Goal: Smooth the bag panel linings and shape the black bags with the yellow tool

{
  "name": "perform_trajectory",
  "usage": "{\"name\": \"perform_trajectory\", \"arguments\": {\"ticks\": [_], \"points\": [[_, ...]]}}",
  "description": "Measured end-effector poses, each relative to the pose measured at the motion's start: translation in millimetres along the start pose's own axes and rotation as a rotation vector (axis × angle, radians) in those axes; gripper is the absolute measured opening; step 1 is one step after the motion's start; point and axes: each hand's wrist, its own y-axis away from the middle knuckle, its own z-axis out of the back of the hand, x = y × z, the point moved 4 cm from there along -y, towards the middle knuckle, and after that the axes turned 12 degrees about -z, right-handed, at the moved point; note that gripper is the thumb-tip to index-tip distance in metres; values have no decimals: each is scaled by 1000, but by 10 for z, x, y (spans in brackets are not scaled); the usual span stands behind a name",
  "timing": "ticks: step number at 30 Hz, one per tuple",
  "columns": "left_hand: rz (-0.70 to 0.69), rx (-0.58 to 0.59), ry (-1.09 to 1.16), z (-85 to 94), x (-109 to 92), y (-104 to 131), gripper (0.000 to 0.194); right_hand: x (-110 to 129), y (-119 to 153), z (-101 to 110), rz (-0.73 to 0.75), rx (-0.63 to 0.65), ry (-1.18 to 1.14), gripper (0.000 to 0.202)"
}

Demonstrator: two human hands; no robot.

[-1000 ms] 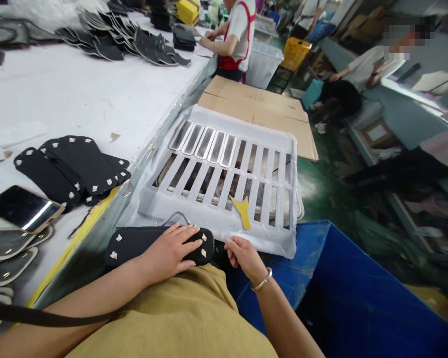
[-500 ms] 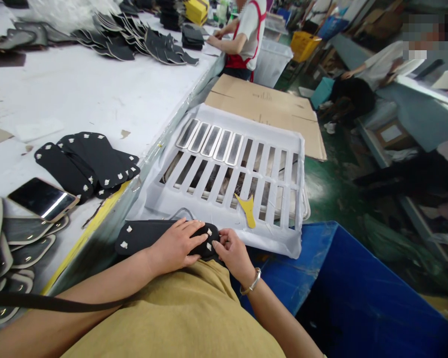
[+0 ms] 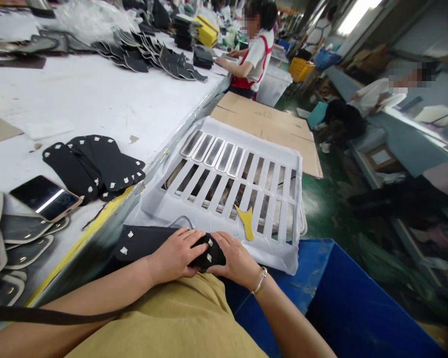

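Observation:
A long black panel (image 3: 149, 241) with rounded ends and small whitish tabs at its corners lies across my lap, against the near edge of a white tray. My left hand (image 3: 177, 253) rests over its middle, fingers on the top face and thumb at the near edge. At the right end, my right hand (image 3: 235, 258) grips the panel, thumb on the near edge and fingers over the far edge. The white slotted tray (image 3: 149, 201) carries several metal-framed plates (image 3: 213, 151) in its back row. A yellow forked piece (image 3: 246, 223) sits on the tray's near part.
On the white table (image 3: 97, 99) at left are similar black panels (image 3: 97, 161), a phone (image 3: 45, 198) and grey-black pieces with rivets (image 3: 22, 251). A blue bin (image 3: 358, 298) stands at right, cardboard (image 3: 265, 127) behind the tray. A co-worker in a red apron (image 3: 250, 64) is farther back.
My right hand has gone from pinching near the panel's right corner to gripping across that end. My left hand stays on the panel. The camera view has tilted up slightly.

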Motion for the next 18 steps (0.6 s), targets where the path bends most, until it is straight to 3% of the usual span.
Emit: {"name": "perform_trajectory", "arguments": {"ticks": [8, 13, 18], "points": [[27, -26, 100, 41, 58, -12, 50, 107, -117, 30, 11, -7, 103, 59], [41, 28, 165, 56, 157, -2, 59, 78, -158, 25, 18, -14, 126, 62], [39, -3, 203, 21, 172, -16, 55, 52, -154, 7, 54, -48, 116, 61]]}}
